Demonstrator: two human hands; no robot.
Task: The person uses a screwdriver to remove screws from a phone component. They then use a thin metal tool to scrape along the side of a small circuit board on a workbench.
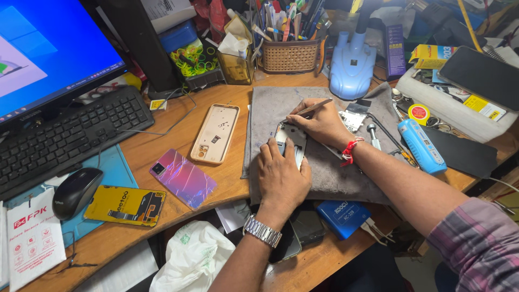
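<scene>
Looking down at a pretty cluttered wooden desk (162,146), starting far left there's a monitor (48,48) with a blue screen, a black keyboard (70,135) in front of it and a black mouse (75,190) nearer on a blue mat (116,173). Moving right you get a yellow flat package (125,205), a shiny pink-purple phone back cover (184,178) and a beige phone case (215,133) lying inner side up. Middle of the desk is a grey cloth mat (330,173), and the opened phone (291,143) sits on it, long axis running near to far, top end pointing away. Left hand (281,176), metal watch on the wrist, is laid flat over the near part of the phone, fingers close together pressing it down. Right hand (323,123), with a red thread at the wrist, is pinching a thin metal tool (313,108) whose tip meets the phone's far end. Far behind is a wicker pen holder (291,54) and a pale blue stand (352,65); right of the mat lies a light blue cylinder-shaped gadget (420,146).
</scene>
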